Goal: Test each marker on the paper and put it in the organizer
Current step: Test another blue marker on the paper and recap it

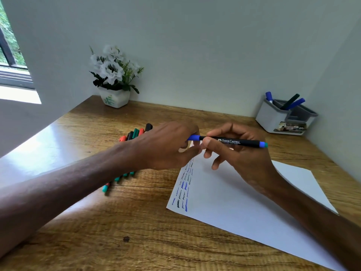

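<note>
**Both hands on one blue marker**

My left fingers [192, 133] were curled round the blue cap [195, 137] at one end of the marker [229, 142]. My right fingers [207, 142] pinched the black barrel just beside it, thumb and forefinger closed on it and the other fingers hanging loosely curled below. The two sets of fingers nearly touched. The marker lay level between them, above the table [136, 231], with its blue-and-teal tail sticking out past my right knuckles. The cap met the barrel, but I could not tell whether it was fully seated.

The paper [244, 202] lay under my right fingers and ran back toward me. Short scribbles [183, 186] in blue and darker ink ran along its left edge, starting just below my fingertips.

A row of markers [134, 133] with red, green and black caps lay on the table beneath and behind my left fingers, partly hidden by my wrist.

The organizer [273, 118] stood well beyond my right fingers, off to the right against the wall. One blue marker stood in its near-left slot, and a dark green and a blue one leaned together in another. A pot of white flowers [113, 75] stood well beyond my left fingers.
</note>
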The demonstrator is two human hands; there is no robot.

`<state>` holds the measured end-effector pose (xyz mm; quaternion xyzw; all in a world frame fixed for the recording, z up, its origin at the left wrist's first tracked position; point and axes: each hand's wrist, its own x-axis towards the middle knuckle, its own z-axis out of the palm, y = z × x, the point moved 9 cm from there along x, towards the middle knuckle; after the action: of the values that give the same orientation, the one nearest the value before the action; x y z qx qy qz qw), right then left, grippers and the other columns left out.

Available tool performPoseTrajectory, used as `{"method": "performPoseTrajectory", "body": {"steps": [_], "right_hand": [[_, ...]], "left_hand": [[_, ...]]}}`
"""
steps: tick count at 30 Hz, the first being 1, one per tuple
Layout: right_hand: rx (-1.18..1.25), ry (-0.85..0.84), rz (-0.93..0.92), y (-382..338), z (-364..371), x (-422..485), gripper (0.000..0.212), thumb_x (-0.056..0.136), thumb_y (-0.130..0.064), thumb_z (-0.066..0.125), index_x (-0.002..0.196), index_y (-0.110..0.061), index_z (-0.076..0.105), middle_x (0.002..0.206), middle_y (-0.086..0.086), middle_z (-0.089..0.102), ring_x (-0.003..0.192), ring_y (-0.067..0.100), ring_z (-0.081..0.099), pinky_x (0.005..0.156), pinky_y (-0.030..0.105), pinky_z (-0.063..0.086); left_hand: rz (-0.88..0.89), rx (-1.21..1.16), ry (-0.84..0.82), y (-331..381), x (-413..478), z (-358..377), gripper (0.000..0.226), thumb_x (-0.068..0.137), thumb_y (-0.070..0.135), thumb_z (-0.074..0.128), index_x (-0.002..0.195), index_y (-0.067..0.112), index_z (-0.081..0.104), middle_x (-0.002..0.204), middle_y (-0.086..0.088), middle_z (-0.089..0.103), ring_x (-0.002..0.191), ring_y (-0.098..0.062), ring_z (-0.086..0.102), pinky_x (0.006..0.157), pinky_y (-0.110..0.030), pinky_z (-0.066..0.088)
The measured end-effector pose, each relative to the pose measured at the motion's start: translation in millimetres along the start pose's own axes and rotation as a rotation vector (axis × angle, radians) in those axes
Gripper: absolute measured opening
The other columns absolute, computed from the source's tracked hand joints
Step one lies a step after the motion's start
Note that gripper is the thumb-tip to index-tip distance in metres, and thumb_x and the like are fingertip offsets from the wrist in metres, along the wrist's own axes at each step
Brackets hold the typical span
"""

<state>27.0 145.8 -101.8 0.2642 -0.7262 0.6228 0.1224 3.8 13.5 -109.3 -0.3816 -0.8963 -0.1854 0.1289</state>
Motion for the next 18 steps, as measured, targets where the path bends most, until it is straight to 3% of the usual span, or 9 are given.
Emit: {"method": "performPoseTrajectory", "body": {"steps": [4, 7, 10, 14, 18], "right_hand": [[0.024, 0.083, 0.06, 6.7, -17.4, 3.2, 0.02, 0.081, -0.01, 0.08, 0.099, 0.001, 0.078, 0.077, 0.018, 0.073, 0.059, 0.024, 0.065, 0.047, 0.031, 0.056], [0.073, 0.05, 0.147, 16.7, -16.5, 2.3, 0.022, 0.076, -0.02, 0.084, 0.094, -0.008, 0.082, 0.073, 0.013, 0.072, 0.057, 0.018, 0.062, 0.049, 0.027, 0.053], [0.095, 0.013, 0.135, 18.6, -12.8, 1.6, 0.021, 0.076, -0.022, 0.087, 0.093, -0.01, 0.083, 0.076, 0.017, 0.075, 0.057, 0.02, 0.061, 0.051, 0.025, 0.052], [0.088, -0.032, 0.082, 15.4, -14.4, 2.8, 0.018, 0.082, -0.018, 0.086, 0.097, -0.009, 0.081, 0.082, 0.023, 0.076, 0.067, 0.037, 0.067, 0.055, 0.028, 0.053], [0.086, -0.09, 0.055, 12.8, -12.8, 3.1, 0.019, 0.085, -0.011, 0.081, 0.1, 0.001, 0.077, 0.081, 0.022, 0.076, 0.066, 0.031, 0.069, 0.055, 0.028, 0.054]], "left_hand": [[0.062, -0.131, -0.016, 8.4, 0.7, -2.8, 0.019, 0.107, 0.037, 0.044, 0.095, 0.028, 0.057, 0.076, 0.013, 0.056, 0.067, -0.009, 0.052, 0.06, -0.018, 0.034], [0.134, -0.12, -0.044, 19.9, 0.6, -5.2, 0.029, 0.111, 0.03, 0.04, 0.087, 0.045, 0.045, 0.073, 0.02, 0.053, 0.066, -0.005, 0.054, 0.062, -0.018, 0.036], [0.165, -0.137, -0.063, 27.7, -0.3, -3.5, 0.032, 0.111, 0.032, 0.038, 0.084, 0.048, 0.042, 0.071, 0.018, 0.054, 0.062, -0.006, 0.053, 0.06, -0.019, 0.038], [0.177, -0.268, -0.041, 32.5, 0.2, -4.2, 0.024, 0.109, 0.032, 0.042, 0.092, 0.029, 0.059, 0.068, 0.014, 0.056, 0.057, -0.006, 0.055, 0.054, -0.013, 0.035], [0.14, -0.419, -0.107, 25.9, 1.3, 2.9, 0.028, 0.11, 0.027, 0.045, 0.094, 0.018, 0.066, 0.06, 0.016, 0.05, 0.051, -0.004, 0.048, 0.053, -0.01, 0.032]]}}
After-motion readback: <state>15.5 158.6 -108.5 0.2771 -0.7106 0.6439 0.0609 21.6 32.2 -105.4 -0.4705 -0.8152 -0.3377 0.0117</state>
